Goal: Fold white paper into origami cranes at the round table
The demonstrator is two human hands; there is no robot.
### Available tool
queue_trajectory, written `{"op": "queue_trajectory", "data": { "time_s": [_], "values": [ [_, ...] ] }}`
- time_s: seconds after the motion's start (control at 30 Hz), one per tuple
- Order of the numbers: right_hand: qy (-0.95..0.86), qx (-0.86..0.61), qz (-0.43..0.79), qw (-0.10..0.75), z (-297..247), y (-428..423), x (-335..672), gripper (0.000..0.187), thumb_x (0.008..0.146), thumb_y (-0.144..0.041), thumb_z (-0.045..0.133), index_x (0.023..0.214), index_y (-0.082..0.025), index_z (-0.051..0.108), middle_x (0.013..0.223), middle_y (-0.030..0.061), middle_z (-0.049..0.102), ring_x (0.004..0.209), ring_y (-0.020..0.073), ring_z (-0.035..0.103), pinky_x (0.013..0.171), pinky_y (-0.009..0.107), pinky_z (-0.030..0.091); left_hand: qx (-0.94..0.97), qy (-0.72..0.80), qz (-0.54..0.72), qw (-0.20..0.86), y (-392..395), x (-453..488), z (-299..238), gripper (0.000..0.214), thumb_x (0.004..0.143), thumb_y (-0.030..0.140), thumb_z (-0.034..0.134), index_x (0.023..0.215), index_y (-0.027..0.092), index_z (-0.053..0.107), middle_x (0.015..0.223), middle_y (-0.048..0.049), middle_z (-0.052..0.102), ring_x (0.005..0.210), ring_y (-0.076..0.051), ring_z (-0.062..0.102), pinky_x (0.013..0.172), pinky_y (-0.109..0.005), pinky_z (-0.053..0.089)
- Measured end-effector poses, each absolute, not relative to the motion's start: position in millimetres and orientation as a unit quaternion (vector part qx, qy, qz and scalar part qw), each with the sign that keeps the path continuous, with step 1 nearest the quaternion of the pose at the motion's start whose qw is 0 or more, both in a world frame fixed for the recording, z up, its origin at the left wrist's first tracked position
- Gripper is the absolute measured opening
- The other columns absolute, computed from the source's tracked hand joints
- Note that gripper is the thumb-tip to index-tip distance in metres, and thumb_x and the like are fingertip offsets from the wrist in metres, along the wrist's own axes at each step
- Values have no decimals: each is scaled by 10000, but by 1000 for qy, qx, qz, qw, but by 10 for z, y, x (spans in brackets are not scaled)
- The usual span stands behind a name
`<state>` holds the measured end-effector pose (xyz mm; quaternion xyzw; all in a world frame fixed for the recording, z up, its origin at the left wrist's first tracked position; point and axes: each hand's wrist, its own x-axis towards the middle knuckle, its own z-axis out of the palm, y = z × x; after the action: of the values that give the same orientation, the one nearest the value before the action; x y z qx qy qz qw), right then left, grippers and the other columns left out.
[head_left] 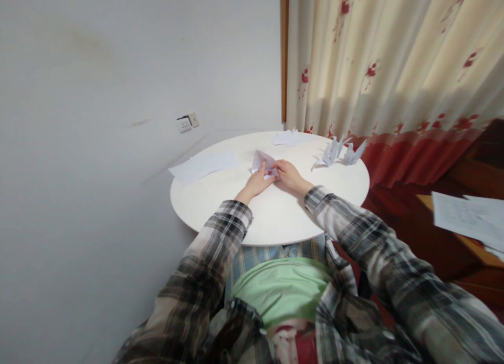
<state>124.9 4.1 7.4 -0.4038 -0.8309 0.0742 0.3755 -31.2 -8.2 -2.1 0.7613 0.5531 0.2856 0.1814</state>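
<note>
A partly folded sheet of white paper [261, 156] is between my hands over the middle of the round white table [275, 217]. Its far corner stands up as a point. My left hand [259, 182] holds the paper's near left part, with the fingers pressed against it. On the right side, my right hand [289, 173] is closed on the paper's edge, its fingertips close to those of the left. The paper's lower part is partly hidden by the fingers.
Folded paper cranes [333, 153] stand at the table's right. Flat white sheets [205, 165] lie on the left, and more paper pieces [290, 138] at the back. A wall with a socket [184, 124] borders the left; a curtain [378, 80] hangs behind right. Printed papers [468, 217] rest on furniture at right.
</note>
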Motion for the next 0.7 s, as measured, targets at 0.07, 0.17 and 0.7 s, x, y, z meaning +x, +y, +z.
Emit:
{"op": "queue_trajectory", "data": {
  "time_s": [0.07, 0.17, 0.7],
  "values": [
    [-826, -400, 78, 389, 76, 41, 1255, 400, 695, -2, 350, 927, -127, 652, 1007, 87, 634, 974, 170, 534, 916, 294, 369, 760, 553, 288, 185, -80, -312, -25, 894, 788, 480, 513, 1449, 87, 57, 1299, -131, 534, 1219, -238, 475, 995, -329, 341],
    [-821, -394, 81, 406, 75, 44, 1273, 419, 641, 9, 342, 874, -143, 655, 974, 70, 644, 977, 173, 534, 910, 297, 373, 759, 552, 291, 189, -86, -306, -21, 895, 792, 485, 508, 1449, 87, 50, 1306, -137, 526, 1228, -241, 468, 995, -336, 338],
    [-832, -450, 38, 323, 121, -29, 1270, 343, 745, -32, 385, 901, -141, 670, 1010, 76, 634, 980, 168, 524, 914, 268, 361, 764, 545, 294, 183, -108, -294, 5, 848, 797, 484, 498, 1441, 75, 128, 1271, -136, 555, 1225, -231, 472, 997, -317, 328]
  ]
}}
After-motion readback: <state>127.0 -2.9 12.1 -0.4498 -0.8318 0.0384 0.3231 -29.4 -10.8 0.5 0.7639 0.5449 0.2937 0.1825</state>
